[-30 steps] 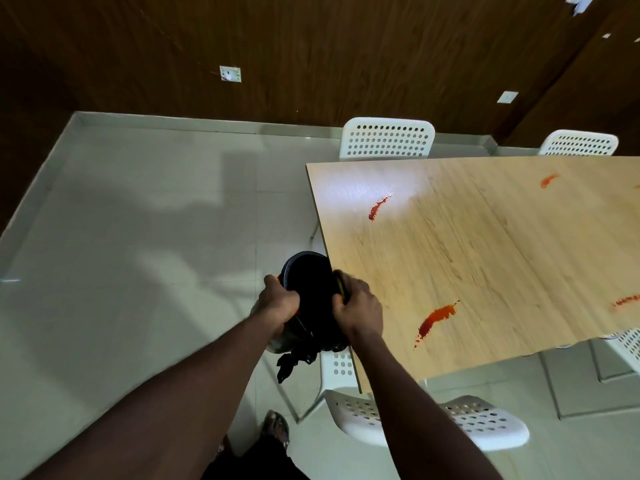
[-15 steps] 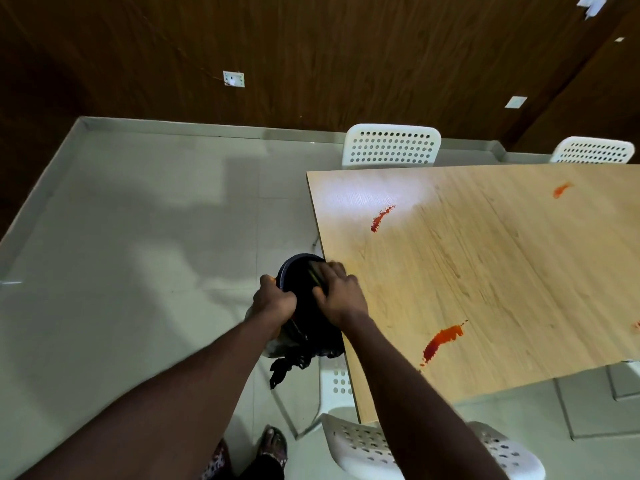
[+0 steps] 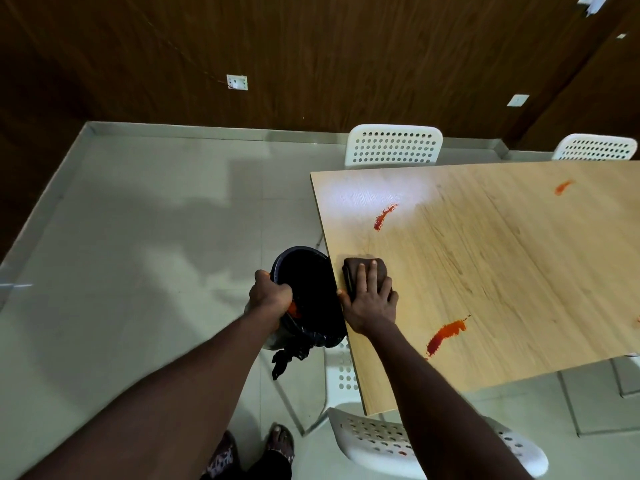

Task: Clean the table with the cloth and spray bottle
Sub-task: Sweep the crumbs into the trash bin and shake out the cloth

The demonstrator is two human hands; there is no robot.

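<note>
Since half a second earlier the right hand (image 3: pixel 370 299) had left the bin (image 3: pixel 298 249) and come onto the table (image 3: pixel 502 254); it lay flat there, fingers straight and close together, pressing the cloth (image 3: pixel 350 268) down just inside the table's left edge, thumb out at the edge itself. The left hand (image 3: pixel 270 296) kept its place, fingers curled over the bin's near rim, holding the bin up beside that edge and touching or nearly touching it; something orange showed under this hand, but what it was could not be told.

From the cloth the nearest stain (image 3: pixel 445 336) lay to the right and closer to the person, near but apart; its long axis ran diagonally, from the near left to the far right. A second stain (image 3: pixel 384 216) lay beyond the cloth, farther from the person, slanted the same way; a third (image 3: pixel 562 187) sat well apart toward the far right. The right hand was plainly the nearer to all three.

The cloth looked dark brown, soft and folded into a thick pad; the table was pale wood-grain laminate, smooth and glossy; the stains were wet-looking, red-orange smears; the bin was round and dark with a crinkled black liner (image 3: pixel 294 351). No spray bottle was in view.
</note>
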